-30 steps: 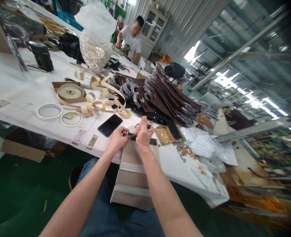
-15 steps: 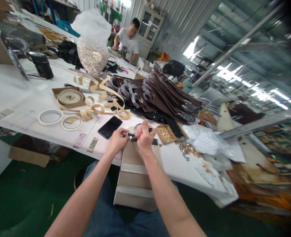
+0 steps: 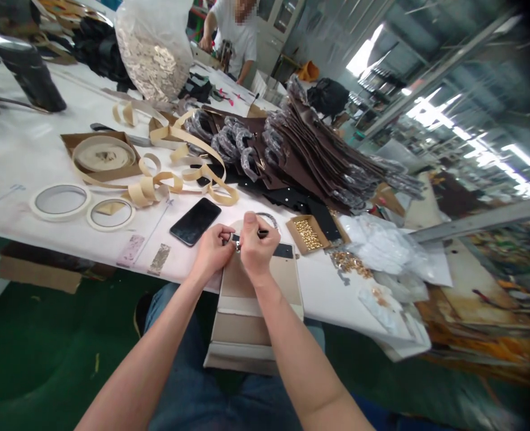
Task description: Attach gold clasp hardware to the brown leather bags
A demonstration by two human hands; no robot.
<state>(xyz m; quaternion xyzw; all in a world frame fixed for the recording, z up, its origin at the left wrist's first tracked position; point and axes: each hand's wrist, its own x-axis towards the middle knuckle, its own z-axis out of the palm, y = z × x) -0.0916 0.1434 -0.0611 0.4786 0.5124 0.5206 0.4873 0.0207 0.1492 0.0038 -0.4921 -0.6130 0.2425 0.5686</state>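
Observation:
A beige panel with folded sections, perhaps part of a bag, hangs over the table edge towards my lap. Across its upper end runs a black strip with small holes. My left hand pinches the strip's left end, beside a small shiny metal fitting. My right hand is wrapped round a tool with a dark handle, its thumb on top; the tool's tip is hidden near the fitting. Behind the right hand curves a plastic-wrapped handle.
A phone lies left of my hands, with tape rolls farther left. To the right stand a box of gold-coloured studs and loose fittings. Stacked brown pieces lie behind. Across the table is a person.
My view has tilted down and come closer to the table. The right hand has turned, its fingers now closed more tightly round the tool. My left hand still pinches the same spot.

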